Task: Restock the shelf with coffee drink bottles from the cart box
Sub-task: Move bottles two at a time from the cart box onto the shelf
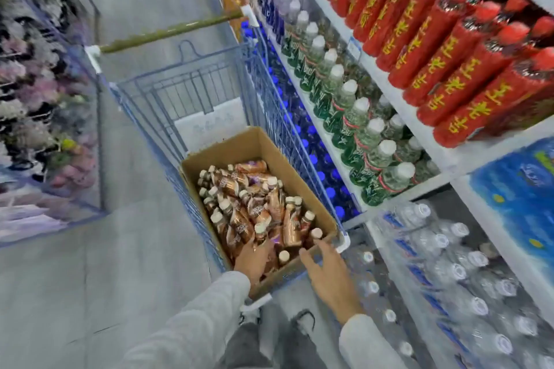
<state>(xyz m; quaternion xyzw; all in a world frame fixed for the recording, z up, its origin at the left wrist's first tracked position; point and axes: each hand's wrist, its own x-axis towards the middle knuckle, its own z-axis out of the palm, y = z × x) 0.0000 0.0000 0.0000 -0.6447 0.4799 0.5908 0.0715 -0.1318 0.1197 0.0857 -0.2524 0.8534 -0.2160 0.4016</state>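
Left hand (pixel 253 257): is reaching from a pale grey sleeve into the near end of the box, its fingers dipping among the bottles and touching them; I cannot tell whether they are closing round one.
Right hand (pixel 329 272): is hovering released, fingers (pixel 306 255) straight and spread, tips reaching the box's near right corner, holding nothing.
Brown-labelled plastic coffee drink bottles with cream caps (pixel 254 204): are lying jumbled in a heap, filling the box's near half.
Open brown cardboard box (pixel 227 144): is sitting inside the cart.
Blue wire shopping cart (pixel 209 90): is standing just beside the shelf.
White metal store shelf (pixel 389 93): is carrying rows of other bottles to the right.
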